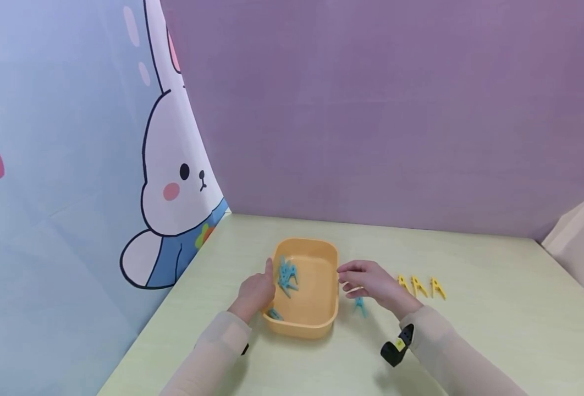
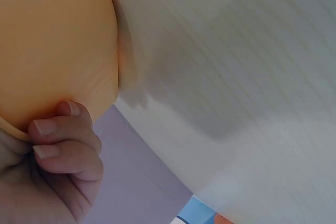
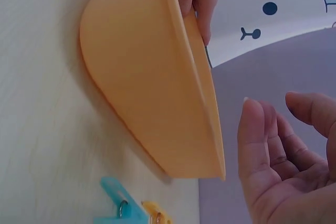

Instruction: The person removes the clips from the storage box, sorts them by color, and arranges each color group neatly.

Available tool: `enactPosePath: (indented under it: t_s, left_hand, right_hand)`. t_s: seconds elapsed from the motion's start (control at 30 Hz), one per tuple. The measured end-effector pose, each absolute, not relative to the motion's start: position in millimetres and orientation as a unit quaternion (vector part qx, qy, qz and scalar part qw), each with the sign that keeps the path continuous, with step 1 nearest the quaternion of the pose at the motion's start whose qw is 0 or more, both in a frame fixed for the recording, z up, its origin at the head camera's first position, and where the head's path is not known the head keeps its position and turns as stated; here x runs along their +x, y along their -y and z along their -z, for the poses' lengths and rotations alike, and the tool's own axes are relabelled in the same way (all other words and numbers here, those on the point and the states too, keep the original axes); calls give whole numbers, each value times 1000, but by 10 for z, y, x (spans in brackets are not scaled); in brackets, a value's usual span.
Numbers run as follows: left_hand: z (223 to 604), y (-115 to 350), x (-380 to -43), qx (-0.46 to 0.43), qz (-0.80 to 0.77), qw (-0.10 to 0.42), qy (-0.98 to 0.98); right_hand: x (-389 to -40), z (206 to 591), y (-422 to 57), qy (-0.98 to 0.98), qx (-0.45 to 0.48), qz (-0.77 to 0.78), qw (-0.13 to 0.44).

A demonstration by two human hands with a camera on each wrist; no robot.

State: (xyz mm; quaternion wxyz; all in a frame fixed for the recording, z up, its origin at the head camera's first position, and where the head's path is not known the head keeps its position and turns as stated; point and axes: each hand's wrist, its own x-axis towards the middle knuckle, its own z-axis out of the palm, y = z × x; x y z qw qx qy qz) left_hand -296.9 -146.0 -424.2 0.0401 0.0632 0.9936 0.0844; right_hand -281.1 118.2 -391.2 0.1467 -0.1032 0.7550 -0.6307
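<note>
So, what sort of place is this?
Likely an indoor tabletop workspace, perhaps screened off: a pale table, a purple backdrop behind it, and a cartoon-rabbit panel along its left side.

- An indoor, booth-like work corner is indicated; the wider premises cannot be identified.
- The pale table [image 1: 510, 319] is backed at far by a purple backdrop [image 1: 381, 110].
- The left is screened by a rabbit-print sheet [image 1: 74, 121].
</note>
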Motion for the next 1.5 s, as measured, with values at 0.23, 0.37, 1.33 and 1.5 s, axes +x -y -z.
enactPosePath:
  t_s: [0.23, 0.37, 1.33, 1.5]
  left_hand:
    - [4240, 1452, -2960, 63, -95, 37, -993]
    - [4223, 1447, -2943, 63, -96, 33, -993]
    - [4226, 1436, -2949, 56, -83, 29, -995]
    - [4203, 1434, -2938, 55, -85, 30, -994]
  right_hand:
    - [-2815, 3883, -1076, -746, -129, 635, 155]
    - [-2828, 3886, -1018, -746, -132, 634, 159]
    - [-2900, 4020, -547, -739, -152, 624, 205]
    - [-2887, 4039, -473, -737, -169, 618, 215]
